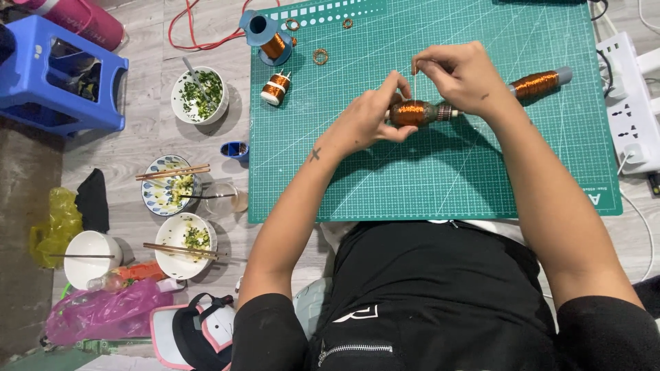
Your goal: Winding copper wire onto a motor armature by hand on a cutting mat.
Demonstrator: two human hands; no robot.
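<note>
Coil (411,113) of copper wire sits mid-mat (426,178), left hand (371,117) pinching its body; right hand (462,74) at 1 o'clock pinches the thin wire, likely light, stiff, snappable

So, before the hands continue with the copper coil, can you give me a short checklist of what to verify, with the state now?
1. Left hand grips the copper coil: ok, fingers are closed around its left end.
2. Right hand holds the thin wire: ok, it is pinched above the coil and runs straight down to it.
3. Wire free of kinks or tangles: cannot tell, it is too thin to judge.
4. Supply spool lies free on the green cutting mat: ok, nothing rests on it.
5. Mat around the hands free of loose parts: ok, the small bobbin and wire rings lie well apart.
6. Bowls with chopsticks away from the work: ok, they stand on the floor beside the mat.
</note>
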